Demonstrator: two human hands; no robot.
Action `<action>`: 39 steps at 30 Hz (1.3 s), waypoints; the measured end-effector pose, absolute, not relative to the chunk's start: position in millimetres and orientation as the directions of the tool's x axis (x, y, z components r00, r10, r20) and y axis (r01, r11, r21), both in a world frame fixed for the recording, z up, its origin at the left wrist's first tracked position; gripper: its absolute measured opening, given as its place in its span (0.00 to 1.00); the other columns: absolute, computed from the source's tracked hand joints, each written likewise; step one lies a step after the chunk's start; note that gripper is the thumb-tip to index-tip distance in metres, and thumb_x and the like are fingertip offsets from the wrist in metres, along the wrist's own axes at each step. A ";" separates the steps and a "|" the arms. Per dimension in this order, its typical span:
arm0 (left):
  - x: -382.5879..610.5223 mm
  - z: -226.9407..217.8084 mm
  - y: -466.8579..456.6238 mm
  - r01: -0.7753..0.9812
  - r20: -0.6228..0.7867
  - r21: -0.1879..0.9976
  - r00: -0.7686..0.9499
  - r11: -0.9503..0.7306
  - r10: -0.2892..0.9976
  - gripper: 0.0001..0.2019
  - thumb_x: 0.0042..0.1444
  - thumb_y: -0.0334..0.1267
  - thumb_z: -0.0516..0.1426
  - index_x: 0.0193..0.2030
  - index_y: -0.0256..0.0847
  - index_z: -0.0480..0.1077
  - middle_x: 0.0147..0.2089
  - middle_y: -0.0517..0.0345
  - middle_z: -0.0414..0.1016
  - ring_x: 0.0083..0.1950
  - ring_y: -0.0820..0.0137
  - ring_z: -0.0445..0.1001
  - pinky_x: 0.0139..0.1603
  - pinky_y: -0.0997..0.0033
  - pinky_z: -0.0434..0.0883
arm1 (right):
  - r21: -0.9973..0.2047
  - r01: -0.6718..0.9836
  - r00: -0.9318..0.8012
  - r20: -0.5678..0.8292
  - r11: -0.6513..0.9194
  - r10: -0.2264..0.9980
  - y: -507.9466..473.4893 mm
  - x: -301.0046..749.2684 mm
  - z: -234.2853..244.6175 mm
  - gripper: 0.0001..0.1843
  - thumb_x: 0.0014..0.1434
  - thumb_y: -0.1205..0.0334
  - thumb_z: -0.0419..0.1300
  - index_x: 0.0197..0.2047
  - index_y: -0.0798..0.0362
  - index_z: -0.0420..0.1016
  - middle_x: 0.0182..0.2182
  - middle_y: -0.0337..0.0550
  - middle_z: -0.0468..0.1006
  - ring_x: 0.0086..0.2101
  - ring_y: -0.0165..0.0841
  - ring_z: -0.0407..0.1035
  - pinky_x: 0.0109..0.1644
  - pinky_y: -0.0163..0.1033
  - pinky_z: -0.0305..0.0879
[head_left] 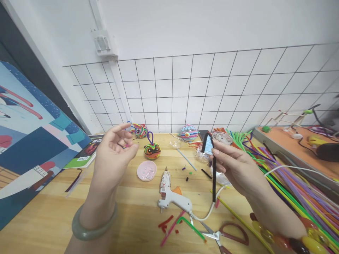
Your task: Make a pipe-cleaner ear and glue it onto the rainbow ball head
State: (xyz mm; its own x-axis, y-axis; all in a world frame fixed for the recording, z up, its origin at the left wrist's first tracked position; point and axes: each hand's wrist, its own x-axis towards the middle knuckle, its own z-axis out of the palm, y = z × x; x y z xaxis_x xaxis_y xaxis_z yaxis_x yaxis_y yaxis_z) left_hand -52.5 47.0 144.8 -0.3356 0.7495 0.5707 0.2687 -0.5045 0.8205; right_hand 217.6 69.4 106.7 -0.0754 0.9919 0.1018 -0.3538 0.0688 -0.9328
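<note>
Steel scissors (217, 235) lie open nearest the body, a bent green stem (193, 228) by their blades; forearms are best kept above both. Just beyond, the white glue gun (180, 201) rests on the wooden table (127, 225) with its nozzle pointing away. Whether it is hot cannot be told, so wrists should pass wide of that tip.

Above the gun's cord, the right hand (227, 158) pinches a small light-blue triangular piece (208, 145), edged in black, between thumb and fingers near its lower corner. A straight black stem (214, 181) hangs below it. Gripping at that corner seems sound: it leaves the upper point in full view. A light squeeze should spare the fuzzy edging, and the dangling length would be better lifted off the cord it overlaps in view.

Across from it, the left hand (118, 146) is loosely curled, thumb and fingers apart, with nothing visible between them; it looks well placed to steady the piece's free side. Farther off stand the pink dish (146, 164) and the colourful ball (152, 151), worth leaving undisturbed.
</note>
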 end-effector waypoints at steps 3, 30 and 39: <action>-49.1 144.3 47.2 0.221 0.515 0.854 -0.240 -0.471 0.823 0.27 0.42 0.29 0.62 0.52 0.43 0.66 0.46 0.53 0.70 0.45 0.69 0.71 0.41 0.72 0.71 | -0.933 -0.355 -0.081 0.097 0.063 0.992 68.9 216.9 106.8 0.18 0.45 0.62 0.68 0.43 0.50 0.79 0.19 0.35 0.69 0.16 0.20 0.54 0.19 0.29 0.50; -10.1 129.8 43.0 0.109 0.124 0.983 0.193 -0.147 0.973 0.21 0.50 0.40 0.60 0.52 0.42 0.65 0.36 0.56 0.71 0.36 0.69 0.71 0.36 0.69 0.69 | -0.740 0.314 -0.441 0.442 0.595 0.781 50.5 198.3 97.9 0.19 0.60 0.65 0.54 0.54 0.45 0.70 0.41 0.44 0.78 0.37 0.36 0.70 0.41 0.42 0.68; 3.0 116.7 44.9 0.124 0.039 0.989 0.279 -0.076 0.960 0.27 0.44 0.36 0.63 0.54 0.42 0.65 0.41 0.52 0.72 0.33 0.72 0.70 0.33 0.71 0.68 | -0.658 0.341 -0.510 0.471 0.671 0.720 51.2 196.2 94.9 0.21 0.62 0.66 0.50 0.57 0.45 0.67 0.31 0.42 0.76 0.32 0.34 0.69 0.35 0.39 0.67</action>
State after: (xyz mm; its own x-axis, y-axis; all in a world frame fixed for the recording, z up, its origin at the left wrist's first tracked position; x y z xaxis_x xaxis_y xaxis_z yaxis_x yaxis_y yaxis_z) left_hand 3.0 44.9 116.7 0.2789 0.9595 0.0392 0.1239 -0.0765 0.9893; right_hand 196.2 51.2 94.9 -0.5096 0.7203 0.4706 0.3411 0.6712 -0.6581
